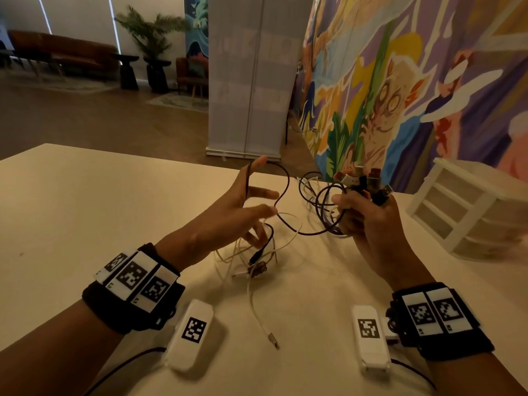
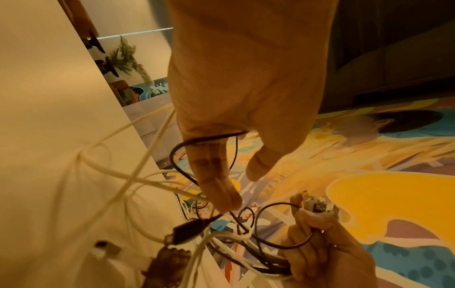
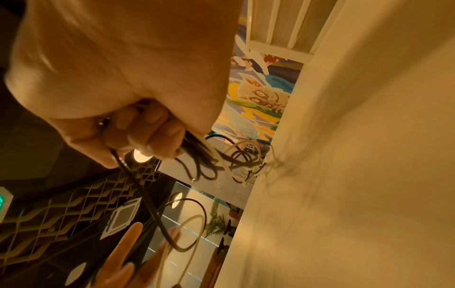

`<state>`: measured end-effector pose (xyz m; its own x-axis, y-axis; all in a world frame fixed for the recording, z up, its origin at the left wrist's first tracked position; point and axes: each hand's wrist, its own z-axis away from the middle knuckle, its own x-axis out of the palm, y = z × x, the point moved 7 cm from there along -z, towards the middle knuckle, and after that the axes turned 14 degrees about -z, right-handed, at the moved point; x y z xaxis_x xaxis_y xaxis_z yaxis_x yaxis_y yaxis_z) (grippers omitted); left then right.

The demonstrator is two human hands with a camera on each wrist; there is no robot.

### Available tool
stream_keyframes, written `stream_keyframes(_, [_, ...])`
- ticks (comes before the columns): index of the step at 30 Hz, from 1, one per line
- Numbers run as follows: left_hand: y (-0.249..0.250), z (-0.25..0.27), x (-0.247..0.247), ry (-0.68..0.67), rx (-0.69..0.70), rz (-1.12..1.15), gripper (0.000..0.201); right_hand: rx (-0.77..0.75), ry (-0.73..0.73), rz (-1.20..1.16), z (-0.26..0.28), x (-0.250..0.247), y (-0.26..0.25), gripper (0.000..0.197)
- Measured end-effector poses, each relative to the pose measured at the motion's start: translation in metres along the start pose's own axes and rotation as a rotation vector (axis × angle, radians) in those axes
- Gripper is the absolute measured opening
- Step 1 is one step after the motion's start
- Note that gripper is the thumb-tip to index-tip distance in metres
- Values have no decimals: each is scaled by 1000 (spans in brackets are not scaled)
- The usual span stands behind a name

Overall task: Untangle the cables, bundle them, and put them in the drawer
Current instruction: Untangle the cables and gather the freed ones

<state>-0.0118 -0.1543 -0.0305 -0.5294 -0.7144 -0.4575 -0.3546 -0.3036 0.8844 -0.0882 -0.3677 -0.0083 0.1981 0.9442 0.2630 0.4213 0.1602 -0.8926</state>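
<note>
A tangle of black and white cables hangs between my two hands over the pale table (image 1: 85, 210). My right hand (image 1: 368, 218) grips a bunch of cable ends, their plugs (image 1: 363, 182) sticking up out of the fist; the right wrist view shows its fingers (image 3: 138, 132) curled round several strands. My left hand (image 1: 254, 201) is spread with straight fingers, and a black cable (image 1: 286, 190) lies draped over it near the finger bases (image 2: 214, 136). A black USB plug (image 2: 189, 230) dangles below. Loose white cables (image 1: 257, 252) trail onto the table, one ending in a plug (image 1: 273, 341).
A small white drawer unit (image 1: 468, 212) stands on the table at the right, its drawers closed. Two white marker boxes (image 1: 191, 335) (image 1: 370, 335) lie near my wrists. Beyond the table's far edge are a mural wall and a white banner stand.
</note>
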Motion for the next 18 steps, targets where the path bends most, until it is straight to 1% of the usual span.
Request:
stream_keyframes(1, [-1,0,3,-39,-8,-45,93,7,-5,-56,1,2,-1,53])
stream_keyframes(3, [-5,0,9,-103,-27,-136,104,15,17,-140,3,3,-5,58])
stream_keyframes(5, [-10,-1,10,-119,-58,-202,108,26,61,-205,3,0,-7,56])
stream_keyframes(8, [-13,0,7,-92,-91,-265,106,29,139,-329,0,-10,-7,46])
stream_keyframes(9, [-13,1,6,-80,-91,-253,102,26,166,-364,-1,-13,-8,45])
stream_keyframes(11, [-9,3,4,-51,-74,-193,88,22,220,-358,-2,-19,-9,50])
stream_keyframes(12, [-6,3,3,-37,-59,-157,76,18,246,-328,-3,-21,-9,53])
stream_keyframes(14, [2,5,-1,-14,-16,-47,44,8,304,-277,-5,-28,-9,54])
stream_keyframes(15, [5,6,-3,1,3,15,30,1,340,-261,-5,-34,-8,51])
stream_keyframes(16, [6,6,-6,17,16,69,21,-7,376,-247,-6,-39,-7,47])
stream_keyframes(17, [5,6,-8,33,23,110,23,-17,412,-235,-6,-44,-6,41])
stream_keyframes(18, [4,5,-10,54,19,135,30,-28,449,-221,-6,-49,-5,34])
